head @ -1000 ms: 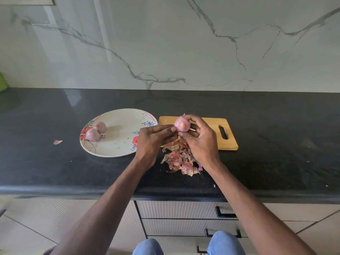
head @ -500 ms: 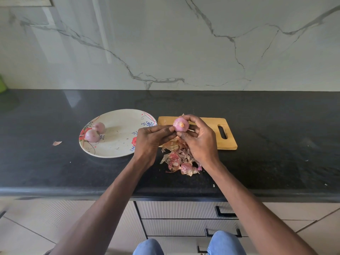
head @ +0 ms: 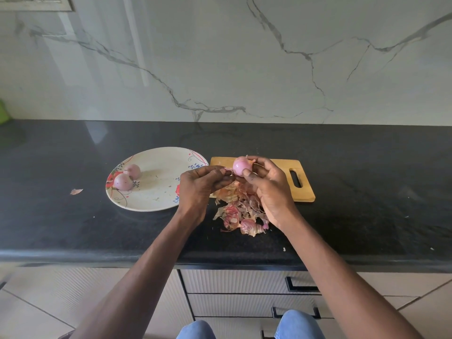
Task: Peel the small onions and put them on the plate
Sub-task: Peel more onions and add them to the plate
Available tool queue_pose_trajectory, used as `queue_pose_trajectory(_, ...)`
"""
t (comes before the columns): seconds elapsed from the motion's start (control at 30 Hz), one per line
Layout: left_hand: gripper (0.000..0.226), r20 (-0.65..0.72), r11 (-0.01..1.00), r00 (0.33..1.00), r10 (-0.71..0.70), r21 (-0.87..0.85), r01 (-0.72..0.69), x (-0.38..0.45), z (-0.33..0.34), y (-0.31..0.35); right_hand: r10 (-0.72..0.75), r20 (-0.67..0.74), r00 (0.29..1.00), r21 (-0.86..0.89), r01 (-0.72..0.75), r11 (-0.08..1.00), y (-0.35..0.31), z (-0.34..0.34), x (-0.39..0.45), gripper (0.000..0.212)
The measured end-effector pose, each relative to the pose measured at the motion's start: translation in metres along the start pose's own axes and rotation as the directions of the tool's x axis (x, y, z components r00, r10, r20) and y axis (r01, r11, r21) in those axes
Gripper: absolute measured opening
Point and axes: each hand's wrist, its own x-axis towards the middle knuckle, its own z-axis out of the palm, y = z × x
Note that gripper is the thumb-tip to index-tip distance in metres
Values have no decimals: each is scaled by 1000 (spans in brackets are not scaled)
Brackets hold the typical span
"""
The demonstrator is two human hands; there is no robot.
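Onion (head: 241, 166) in the right hand (head: 268, 192), fingers clamped round it, held above the near-left corner of one wooden cutting board (head: 299, 178). Left hand (head: 199, 185) just at 9 o'clock of it, fingertips pinched together on a thin strip of skin (head: 228, 169) at the onion's side. One floral plate (head: 156, 192) at 9 o'clock of the hands on the black bench (head: 367, 204); two peeled onions (head: 127, 177) on its left part, touching each other. One heap of peelings (head: 241, 214) at 6 o'clock of the held onion, partly on the board, partly on the bench. One stray scrap of peel (head: 76, 191) at 9 o'clock of the plate, well apart.
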Motion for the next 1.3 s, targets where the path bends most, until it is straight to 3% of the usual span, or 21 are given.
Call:
queue_pose_trajectory(0.1, 13, -45, 1000, 999, 7, 24, -5, 1, -1, -2, 97, 77, 992, 238, -113, 965, -5, 1, 0, 27)
queue_pose_trajectory(0.2, 11, -136, 994, 990, 42, 104, -28, 4, -4, -6, 156, 121, 980, 312, -187, 931, -10, -1, 0, 31)
queue_pose_trajectory(0.27, 14, -171, 965, 979, 113, 253, -67, 5, -6, -9, 183, 132, 974, 343, -218, 914, -11, -2, 0, 31)
queue_pose_trajectory(0.37, 23, -113, 792, 955, 274, 590, -157, 3, -6, -12, 212, 145, 967, 351, -250, 902, -10, -3, 0, 36)
queue_pose_trajectory(0.47, 23, -6, 650, 933, 361, 719, -247, 0, -3, -10, 229, 154, 961, 354, -270, 896, -11, -2, 1, 40)
queue_pose_trajectory(0.53, 32, 44, 625, 935, 353, 732, -271, -1, -3, -9, 232, 154, 960, 362, -274, 891, -11, -2, 0, 42)
queue_pose_trajectory(0.63, 21, 63, 606, 925, 374, 738, -295, -3, -2, -9, 239, 143, 960, 392, -277, 877, -12, -1, -1, 34)
queue_pose_trajectory(0.73, 29, 53, 762, 951, 306, 585, -277, -3, -3, -7, 242, 135, 961, 441, -277, 854, -14, -2, -1, 27)
queue_pose_trajectory(0.83, 19, 111, 874, 964, 243, 406, -267, -5, -2, -4, 229, 158, 961, 443, -276, 853, -15, -3, -2, 30)
queue_pose_trajectory(0.97, 18, 197, 855, 941, 276, 397, -334, -9, 2, -5, 218, 167, 961, 394, -268, 879, -17, -2, -4, 27)
queue_pose_trajectory(1.3, 16, 174, 853, 936, 306, 386, -350, -6, -4, -10, 225, 149, 963, 337, -263, 904, -12, 2, -4, 23)
